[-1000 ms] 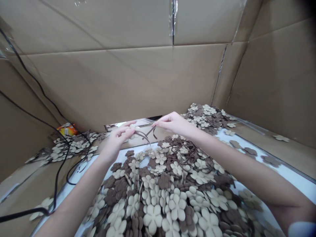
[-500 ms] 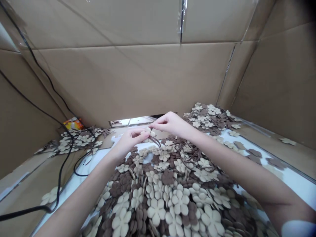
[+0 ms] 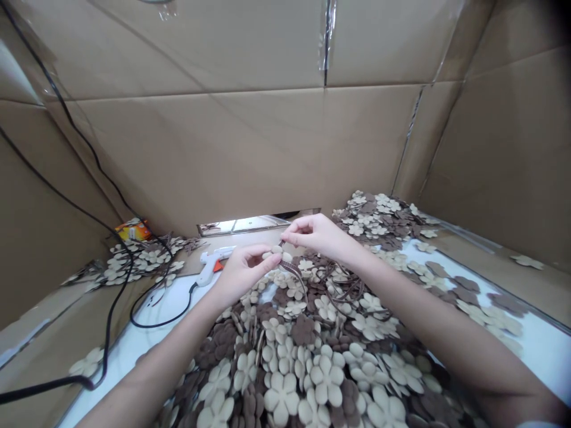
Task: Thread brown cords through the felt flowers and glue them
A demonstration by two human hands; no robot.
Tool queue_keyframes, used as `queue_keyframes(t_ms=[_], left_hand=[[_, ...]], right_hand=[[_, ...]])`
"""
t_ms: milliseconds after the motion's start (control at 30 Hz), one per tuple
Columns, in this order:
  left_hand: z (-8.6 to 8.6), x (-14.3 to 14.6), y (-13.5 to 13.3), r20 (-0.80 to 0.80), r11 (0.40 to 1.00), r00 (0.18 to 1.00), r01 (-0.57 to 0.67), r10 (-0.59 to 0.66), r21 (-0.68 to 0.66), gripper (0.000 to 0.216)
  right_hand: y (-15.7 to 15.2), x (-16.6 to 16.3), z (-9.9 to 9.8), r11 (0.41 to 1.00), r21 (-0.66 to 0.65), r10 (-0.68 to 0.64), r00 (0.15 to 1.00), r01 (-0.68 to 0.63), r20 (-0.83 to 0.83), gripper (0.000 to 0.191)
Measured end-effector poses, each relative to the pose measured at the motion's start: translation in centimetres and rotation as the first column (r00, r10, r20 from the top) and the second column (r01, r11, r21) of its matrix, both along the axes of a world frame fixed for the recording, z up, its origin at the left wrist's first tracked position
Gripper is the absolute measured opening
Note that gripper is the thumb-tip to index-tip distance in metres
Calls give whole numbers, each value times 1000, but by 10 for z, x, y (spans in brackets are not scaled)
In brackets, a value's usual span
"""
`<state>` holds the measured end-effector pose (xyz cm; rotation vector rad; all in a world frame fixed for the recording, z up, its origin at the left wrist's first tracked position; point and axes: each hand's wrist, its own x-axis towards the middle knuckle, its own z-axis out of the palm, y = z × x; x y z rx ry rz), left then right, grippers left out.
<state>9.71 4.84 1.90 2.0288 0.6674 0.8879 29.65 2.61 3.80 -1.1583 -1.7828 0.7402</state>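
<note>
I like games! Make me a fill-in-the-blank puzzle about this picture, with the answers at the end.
The left hand holds a cream ____.
The ribbon is the colour ____.
The glue gun has an ____ trigger.
The walls are made of ____.

Answers: flower, brown, orange, cardboard.

A cream flower cutout (image 3: 275,255) is held by the left hand (image 3: 243,273), and a brown ribbon (image 3: 292,271) is pinched by the right hand (image 3: 314,233), above a flower heap (image 3: 303,356); a hot glue gun (image 3: 209,266) is lying just left of the heap.
</note>
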Motion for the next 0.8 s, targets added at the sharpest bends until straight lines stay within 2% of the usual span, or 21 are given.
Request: queue_keyframes(t_ms=[100, 233, 367, 467, 567, 800], left_hand=[[-3, 1, 2, 101, 980, 993, 78, -60, -184, 25], [-7, 1, 8, 278, 835, 950, 267, -143, -482, 25], [-11, 0, 16, 310, 708, 946, 280, -91, -648, 23], [-14, -1, 20, 335, 650, 941, 283, -46, -705, 22], [-15, -1, 22, 344, 633, 938, 291, -40, -718, 23], [-14, 1, 19, 290, 691, 955, 249, -59, -678, 24]], right_hand=[[0, 2, -1, 1000, -5, 4, 999, -5, -44, 34], [1, 10, -3, 998, -25, -54, 995, 52, -86, 35], [4, 16, -8, 991, -120, -62, 994, 51, -92, 32], [5, 16, -10, 987, -146, -75, 994, 63, -76, 33], [5, 15, -12, 987, -145, -84, 993, 72, -77, 33], [7, 14, -17, 986, -167, -14, 993, -6, -116, 37]])
